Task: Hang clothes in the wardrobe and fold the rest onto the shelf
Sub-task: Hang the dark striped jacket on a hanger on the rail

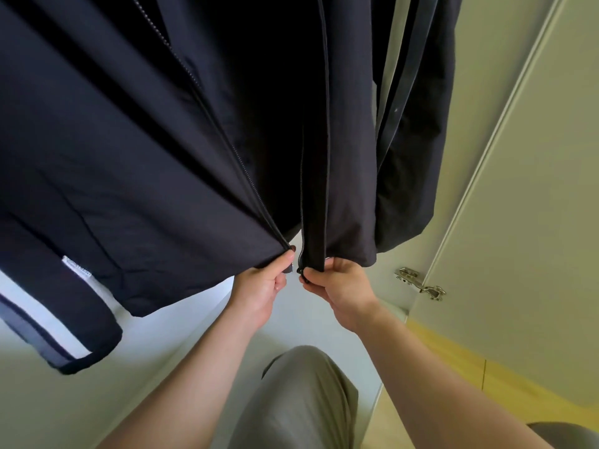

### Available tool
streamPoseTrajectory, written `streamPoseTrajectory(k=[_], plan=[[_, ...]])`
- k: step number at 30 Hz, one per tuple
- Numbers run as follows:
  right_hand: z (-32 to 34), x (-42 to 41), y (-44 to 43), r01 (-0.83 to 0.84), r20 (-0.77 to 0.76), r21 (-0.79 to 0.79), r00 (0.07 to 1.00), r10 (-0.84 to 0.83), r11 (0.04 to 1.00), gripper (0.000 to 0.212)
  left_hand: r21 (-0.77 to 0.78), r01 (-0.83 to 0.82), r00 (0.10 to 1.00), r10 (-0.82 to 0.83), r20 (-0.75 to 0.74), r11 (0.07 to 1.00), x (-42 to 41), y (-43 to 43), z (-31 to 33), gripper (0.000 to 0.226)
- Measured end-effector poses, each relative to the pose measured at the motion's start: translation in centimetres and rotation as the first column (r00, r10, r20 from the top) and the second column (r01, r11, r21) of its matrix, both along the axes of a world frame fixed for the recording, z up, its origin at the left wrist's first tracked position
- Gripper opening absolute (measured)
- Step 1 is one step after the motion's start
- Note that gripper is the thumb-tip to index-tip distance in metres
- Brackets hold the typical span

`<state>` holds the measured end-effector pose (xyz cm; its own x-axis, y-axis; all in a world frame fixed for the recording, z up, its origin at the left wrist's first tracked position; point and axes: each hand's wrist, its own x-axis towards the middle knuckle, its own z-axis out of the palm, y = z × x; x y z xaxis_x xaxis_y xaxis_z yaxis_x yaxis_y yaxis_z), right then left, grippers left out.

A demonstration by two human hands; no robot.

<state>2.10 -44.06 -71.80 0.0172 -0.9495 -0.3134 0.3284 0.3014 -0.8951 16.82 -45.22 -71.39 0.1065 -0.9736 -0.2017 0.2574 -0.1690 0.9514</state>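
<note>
Hanging jacket point(146, 157), open zip point(247, 181) running upward from hem.
Left hand point(264, 283) pinching left zip end, right hand point(340, 283) pinching right, seemingly the slider; grips lying just apart.

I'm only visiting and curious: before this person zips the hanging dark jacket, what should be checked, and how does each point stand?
1. Left hand pinches left zipper end: ok.
2. Right hand pinches right zipper end: ok.
3. Both ends joined: not ok, a gap shows between them.
4. Jacket secure on a hanger: cannot tell, its top is out of view.
5. Wardrobe door clear of the arms: ok.
</note>
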Motion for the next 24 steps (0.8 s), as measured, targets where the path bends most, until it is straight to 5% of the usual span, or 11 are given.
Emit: streamPoseTrajectory(k=[18, 24], plan=[[-0.1, 1.1, 0.5, 0.105, 0.227, 0.145, 0.964, -0.137, 0.984, 0.01, 0.052, -0.046, 0.983, 0.055, -0.173, 0.998, 0.1, 0.7, -0.4, 0.001], [-0.1, 1.3, 0.9, 0.141, 0.24, 0.128, 0.956, -0.169, 0.982, 0.012, 0.055, -0.118, 0.993, 0.119, -0.012, 0.991, 0.0, 0.8, -1.2, 0.006]])
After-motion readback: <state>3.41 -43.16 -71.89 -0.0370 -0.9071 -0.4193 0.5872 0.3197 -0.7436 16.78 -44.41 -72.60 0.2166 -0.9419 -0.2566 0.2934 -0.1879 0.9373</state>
